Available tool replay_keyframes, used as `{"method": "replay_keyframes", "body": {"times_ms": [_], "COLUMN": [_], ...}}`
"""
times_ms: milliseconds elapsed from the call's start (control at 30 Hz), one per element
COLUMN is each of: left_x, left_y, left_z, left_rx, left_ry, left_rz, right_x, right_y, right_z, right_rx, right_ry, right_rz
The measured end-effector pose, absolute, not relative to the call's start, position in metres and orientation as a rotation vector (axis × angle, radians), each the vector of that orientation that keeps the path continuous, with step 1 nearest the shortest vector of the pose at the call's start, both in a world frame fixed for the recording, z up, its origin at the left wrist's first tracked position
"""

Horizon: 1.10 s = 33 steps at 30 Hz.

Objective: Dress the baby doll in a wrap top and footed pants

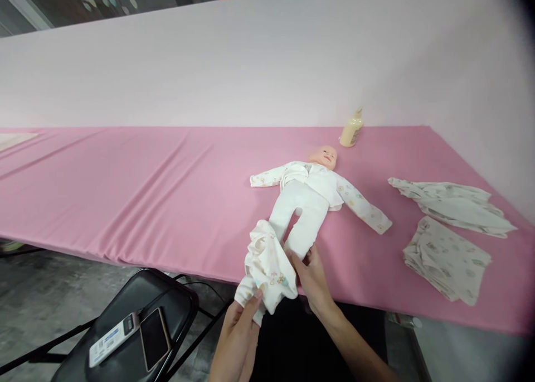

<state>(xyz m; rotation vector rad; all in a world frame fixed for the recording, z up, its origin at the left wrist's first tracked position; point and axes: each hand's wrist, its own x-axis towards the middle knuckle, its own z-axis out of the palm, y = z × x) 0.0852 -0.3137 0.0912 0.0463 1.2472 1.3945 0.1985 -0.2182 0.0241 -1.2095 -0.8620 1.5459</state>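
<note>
A baby doll [326, 156] lies on its back on the pink-covered table, head away from me. It wears a white long-sleeved top [307, 175] with small prints, its sleeves spread to both sides, and plain white leggings or cloth legs [307, 214]. Bunched over the lower end of the leg on the left is a white printed baby garment [271, 262], probably pants. My left hand [242, 326] pinches the garment's lower cuff near the table edge. Around the end of the other leg, my right hand [309, 276] is closed, thumb on top.
A pump bottle [351, 130] stands by the wall behind the doll's head. Folded printed clothes [447, 259] and another cloth bundle [453, 203] lie at the right. Below the table's front edge, a black chair [146, 293] holds a phone [154, 337] and a white device [112, 340].
</note>
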Motion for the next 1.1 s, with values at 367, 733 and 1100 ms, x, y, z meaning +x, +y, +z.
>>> {"method": "replay_keyframes", "body": {"times_ms": [367,733,1100], "left_x": [0.100,0.134,0.115], "left_y": [-0.294,-0.296,-0.270], "left_z": [0.084,0.062,0.064], "left_rx": [0.047,0.602,0.412], "left_ry": [1.054,1.439,1.350], "left_rz": [1.324,1.374,1.477], "right_x": [0.205,0.199,0.222], "right_y": [-0.219,-0.222,-0.234], "right_z": [0.030,0.018,0.025], "right_rx": [-1.208,-1.188,-1.071], "right_ry": [-0.901,-0.908,-1.128], "right_rz": [1.529,1.492,1.560]}}
